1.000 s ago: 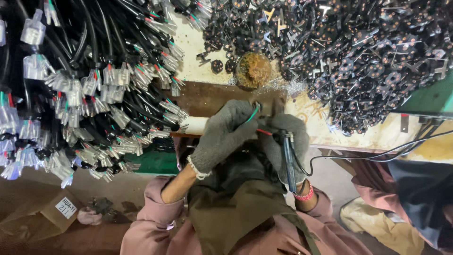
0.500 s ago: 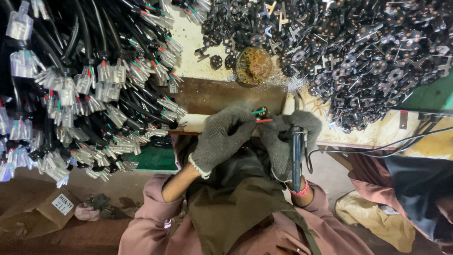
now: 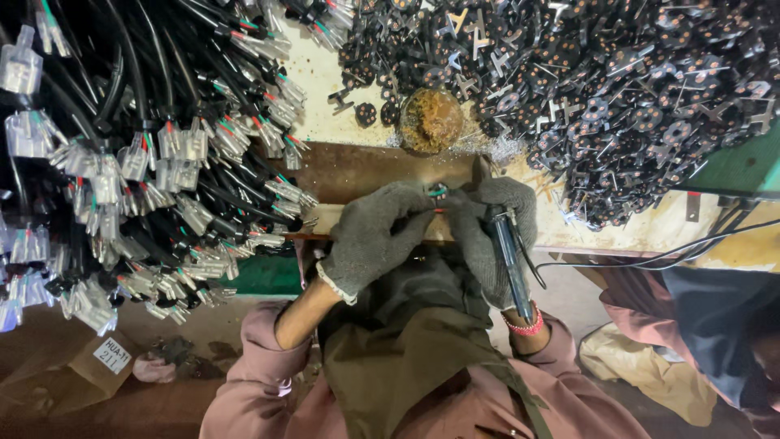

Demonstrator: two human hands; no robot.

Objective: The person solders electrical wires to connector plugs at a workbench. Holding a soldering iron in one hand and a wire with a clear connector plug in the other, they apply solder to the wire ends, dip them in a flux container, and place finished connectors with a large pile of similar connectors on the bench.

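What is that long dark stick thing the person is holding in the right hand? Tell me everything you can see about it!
It is a pen-shaped tool, much like a soldering iron, with a dark bluish handle that looks like plastic. The gloved right hand grips it, with its far end hidden among the fingers near the small red and green wires. It lies slanted along the hand, its back end reaching the beaded wristband. A thin black cord seems to run from it off to the side.
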